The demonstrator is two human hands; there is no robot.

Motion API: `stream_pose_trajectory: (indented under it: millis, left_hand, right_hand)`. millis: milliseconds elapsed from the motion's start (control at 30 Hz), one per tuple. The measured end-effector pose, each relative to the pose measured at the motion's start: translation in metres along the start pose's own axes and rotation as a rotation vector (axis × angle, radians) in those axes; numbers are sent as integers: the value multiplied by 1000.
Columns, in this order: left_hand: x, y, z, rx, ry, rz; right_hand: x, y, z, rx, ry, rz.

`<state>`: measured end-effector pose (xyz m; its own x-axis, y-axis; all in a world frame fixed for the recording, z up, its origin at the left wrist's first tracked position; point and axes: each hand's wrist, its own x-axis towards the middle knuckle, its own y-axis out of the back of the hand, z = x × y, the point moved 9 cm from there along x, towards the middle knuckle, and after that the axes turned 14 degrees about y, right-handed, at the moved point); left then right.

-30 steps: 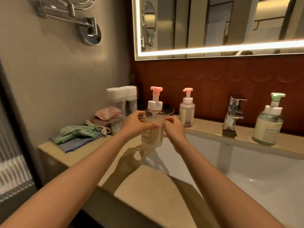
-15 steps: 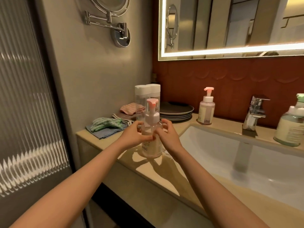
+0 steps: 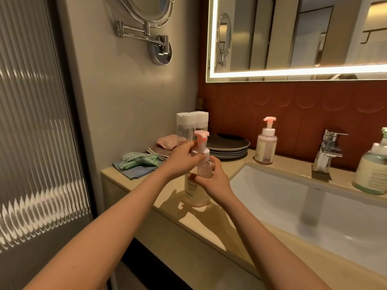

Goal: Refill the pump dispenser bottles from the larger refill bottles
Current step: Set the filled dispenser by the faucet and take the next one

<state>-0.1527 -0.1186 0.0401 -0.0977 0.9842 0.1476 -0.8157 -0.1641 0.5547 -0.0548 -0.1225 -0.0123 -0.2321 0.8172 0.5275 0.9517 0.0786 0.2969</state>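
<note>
1. Glass, ribbed and grey, in a door panel (image 3: 31, 143) beyond the left end of the bench (image 3: 209, 222).
2. Chrome swing-arm mirror (image 3: 146, 9) on the wall above that end.
3. At the back left corner of the bench, a pile of cloths: blue-grey cloth (image 3: 134, 171) lowest, green cloth (image 3: 139, 160) crumpled on top of it, pink cloth (image 3: 167, 141) behind, nearer the wall.
4. Just right of the cloths, near the back edge, two clear refill bottles (image 3: 184, 126) with white caps, upright and side by side.
5. In front of those, toward the front edge and just left of the sink's left rim, the pump dispenser bottle (image 3: 196, 193): upright, base on the bench, clear body, pink pump head.
6. Left hand (image 3: 181, 159) up at the neck, fingers and thumb curled round the white collar under the pump head.
7. Right hand (image 3: 213, 178) lower, wrapped round the bottle's shoulder from the right side.
8. Stack of dark plates (image 3: 228, 147) at the back edge, behind both hands.
9. Second pump bottle (image 3: 266, 146), pink-headed and upright, at the back edge by the sink's back left corner, apart from the plates.
10. White sink (image 3: 272, 185) sunk into the bench, chrome tap (image 3: 328, 151) on its back rim.
11. Green-topped pump bottle (image 3: 372, 170) at the back edge, far right, partly cut off by the frame.
12. Lit wall mirror (image 3: 293, 34) above red-brown tiles.
</note>
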Motion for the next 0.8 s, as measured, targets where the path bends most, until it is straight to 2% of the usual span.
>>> stream_pose_trajectory:
  millis: [233, 333, 367, 500, 533, 700, 733, 800]
  left_hand:
    - [-4, 12, 5, 80, -18, 239]
    - [-3, 15, -1, 148, 50, 344]
    - [0, 14, -5, 149, 78, 331]
    - [6, 0, -11, -1, 93, 48]
    - [3, 2, -9, -4, 85, 39]
    - [-5, 53, -11, -113, 65, 346]
    - [-7, 54, -10, -109, 55, 350]
    - [-3, 41, -9, -70, 52, 227]
  right_hand:
    - [-1, -4, -3, -97, 25, 19]
    - [0, -7, -4, -126, 18, -3]
    - [0, -8, -3, -124, 12, -12]
    - [1, -7, -1, -88, -13, 9]
    - [1, -7, -2, -85, -15, 16]
    - [-2, -8, -3, -101, 0, 30]
    - [-2, -8, -3, -104, 1, 32]
    - [-1, -9, -3, -103, -11, 33]
